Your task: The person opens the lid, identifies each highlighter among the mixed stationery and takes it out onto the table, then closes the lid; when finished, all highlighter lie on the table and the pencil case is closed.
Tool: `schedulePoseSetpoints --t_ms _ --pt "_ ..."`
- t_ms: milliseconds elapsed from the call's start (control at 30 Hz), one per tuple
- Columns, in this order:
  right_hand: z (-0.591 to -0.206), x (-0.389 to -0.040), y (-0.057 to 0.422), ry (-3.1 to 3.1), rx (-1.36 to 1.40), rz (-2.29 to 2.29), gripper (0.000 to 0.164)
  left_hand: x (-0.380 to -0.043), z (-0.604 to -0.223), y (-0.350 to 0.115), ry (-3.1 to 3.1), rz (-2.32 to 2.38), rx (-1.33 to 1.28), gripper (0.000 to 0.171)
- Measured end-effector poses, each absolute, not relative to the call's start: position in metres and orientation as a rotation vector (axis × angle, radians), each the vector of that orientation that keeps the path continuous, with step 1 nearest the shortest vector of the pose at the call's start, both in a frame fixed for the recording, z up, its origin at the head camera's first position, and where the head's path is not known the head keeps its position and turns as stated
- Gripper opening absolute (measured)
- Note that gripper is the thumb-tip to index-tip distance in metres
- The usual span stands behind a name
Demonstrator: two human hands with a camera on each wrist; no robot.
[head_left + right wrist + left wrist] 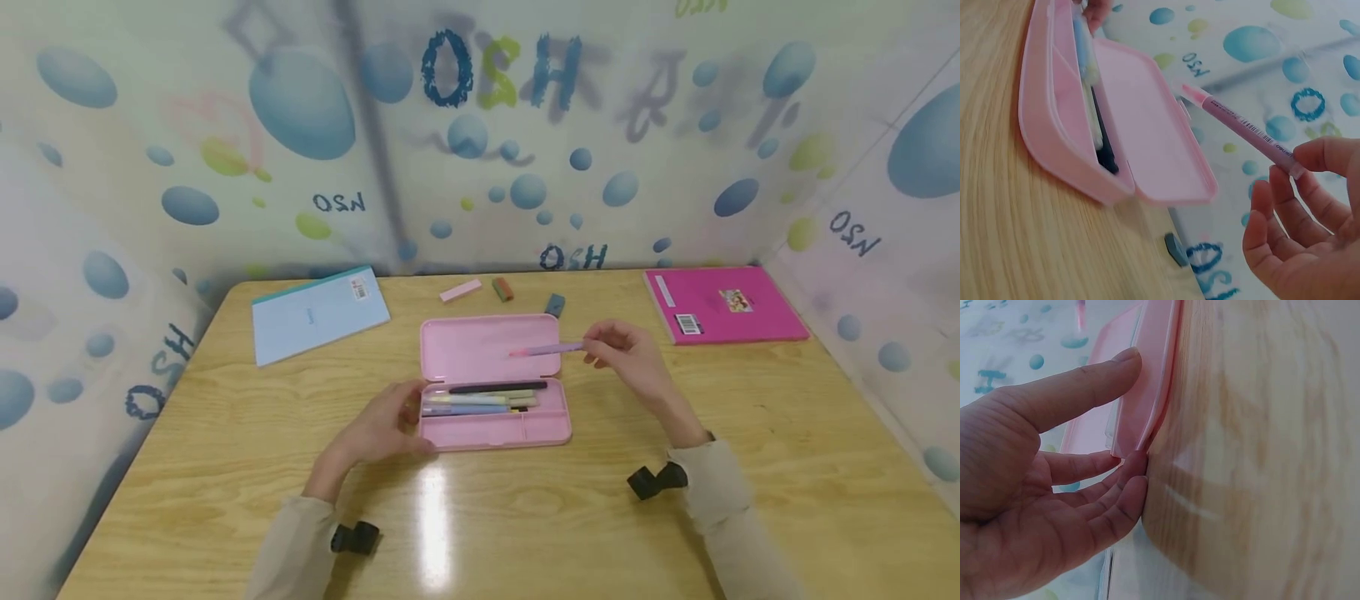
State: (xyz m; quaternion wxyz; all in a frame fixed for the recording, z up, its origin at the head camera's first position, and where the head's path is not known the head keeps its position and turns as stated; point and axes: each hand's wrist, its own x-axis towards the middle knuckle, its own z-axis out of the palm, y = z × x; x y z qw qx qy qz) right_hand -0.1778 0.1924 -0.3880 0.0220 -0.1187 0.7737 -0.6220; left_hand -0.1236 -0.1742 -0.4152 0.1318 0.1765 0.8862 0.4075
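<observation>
An opened pink pencil case (pixel 547 427) lies on the table, its lid tipped back. My left hand (pixel 386 425) holds its left end, thumb along the front wall and fingers against the side, as the left wrist view shows with the pink wall (pixel 1141 406). Several pens (pixel 480 400), among them a black one (pixel 498 387), lie in the case's rear compartment. My right hand (pixel 626 354) pinches the end of a slim purple pen (pixel 1247 131) with a pink tip. That pen hovers over the lid, the tip pointing left. The front compartments show bare pink plastic.
Behind the case lie a pink eraser-like block (pixel 461 290), a green and orange block (pixel 502 289) and a blue-grey block (pixel 555 305). A light blue notebook (pixel 318 317) lies at back left, a magenta book (pixel 727 304) at back right. A patterned wall covering (pixel 480 208) borders the table.
</observation>
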Motion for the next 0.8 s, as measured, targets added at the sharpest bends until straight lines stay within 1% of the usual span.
schedulePoseSetpoints --t_ms 233,467,633,733,800 --pt "-0.388 -0.177 0.225 2.436 -0.322 -1.975 0.026 -0.125 -0.414 -0.173 2.578 1.175 0.53 0.08" --pt "-0.383 -0.181 0.244 2.41 -0.308 -2.056 0.007 -0.126 -0.415 -0.173 2.58 1.166 0.508 0.081" --pt "-0.385 -0.182 0.256 2.415 -0.222 -2.061 0.008 -0.125 -0.416 -0.173 2.556 1.179 0.496 0.079" --pt "-0.387 -0.183 0.263 2.439 -0.183 -2.036 0.006 -0.124 -0.415 -0.173 2.557 1.174 0.49 0.079" --pt "-0.389 -0.183 0.266 2.484 -0.172 -1.965 0.01 -0.124 -0.414 -0.173 2.558 1.169 0.484 0.079"
